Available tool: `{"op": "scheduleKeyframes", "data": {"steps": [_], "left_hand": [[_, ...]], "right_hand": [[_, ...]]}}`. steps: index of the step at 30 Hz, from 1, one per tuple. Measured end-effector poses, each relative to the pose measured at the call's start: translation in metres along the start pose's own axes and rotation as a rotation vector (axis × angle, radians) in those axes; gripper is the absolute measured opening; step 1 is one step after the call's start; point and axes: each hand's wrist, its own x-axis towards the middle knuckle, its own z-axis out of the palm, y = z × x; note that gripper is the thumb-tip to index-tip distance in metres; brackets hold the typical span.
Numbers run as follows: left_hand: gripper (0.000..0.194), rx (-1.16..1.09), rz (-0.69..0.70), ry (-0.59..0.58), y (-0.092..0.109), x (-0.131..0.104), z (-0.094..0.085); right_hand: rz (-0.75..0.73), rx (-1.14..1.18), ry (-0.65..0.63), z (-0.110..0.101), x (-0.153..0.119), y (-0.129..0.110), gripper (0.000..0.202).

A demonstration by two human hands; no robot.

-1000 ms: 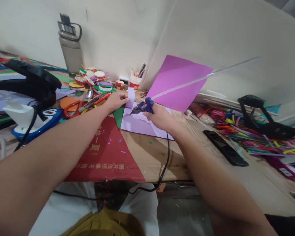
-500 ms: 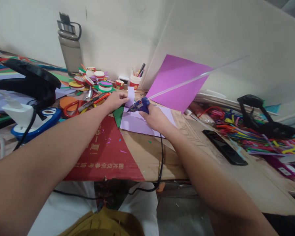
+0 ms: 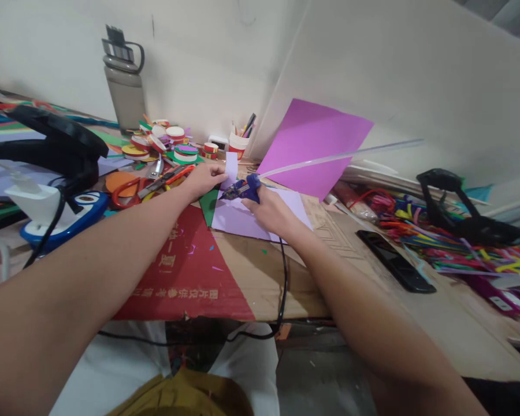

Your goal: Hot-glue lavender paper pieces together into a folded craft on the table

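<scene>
My left hand (image 3: pixel 205 178) pinches the edge of a small lilac paper strip (image 3: pixel 231 167), which stands up at the far left corner of a lilac sheet (image 3: pixel 242 222). A blue glue gun (image 3: pixel 248 188) is gripped in my right hand (image 3: pixel 268 209); its dark nozzle points left, over the sheet's left part, close below the strip. A long clear glue stick (image 3: pixel 329 158) sticks out of the gun's back towards the right. Green paper (image 3: pixel 208 207) shows beside the sheet's left edge. Whether the nozzle touches the paper I cannot tell.
Scissors (image 3: pixel 127 192), a cutter and paper rolls (image 3: pixel 175 134) lie at the left, near a bottle (image 3: pixel 125 86) and a power strip (image 3: pixel 86 211). A purple sheet (image 3: pixel 316 147) leans behind. At right are a phone (image 3: pixel 396 261) and colourful pipe cleaners (image 3: pixel 442 231). The gun's black cable hangs over the front edge.
The glue gun in my right hand has shifted slightly left and down along the sheet, and its glue stick has tilted lower. My left hand stays on the strip.
</scene>
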Motion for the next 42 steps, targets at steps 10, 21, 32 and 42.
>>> {"op": "scheduleKeyframes", "data": {"steps": [10,21,32,42], "left_hand": [[0.025,0.009,-0.015,0.007,-0.002,0.000,0.000],[0.021,-0.013,-0.034,0.028,0.000,0.000,0.001],[0.018,-0.081,-0.041,0.017,0.003,-0.001,0.000],[0.018,-0.104,-0.060,0.034,-0.005,0.003,0.002]], "right_hand": [[0.060,-0.008,-0.087,-0.013,-0.004,-0.004,0.025],[0.053,-0.006,0.035,0.002,0.003,0.011,0.029],[0.062,0.040,0.040,-0.001,0.001,0.015,0.028],[0.078,-0.038,0.053,0.013,0.007,0.008,0.034]]}}
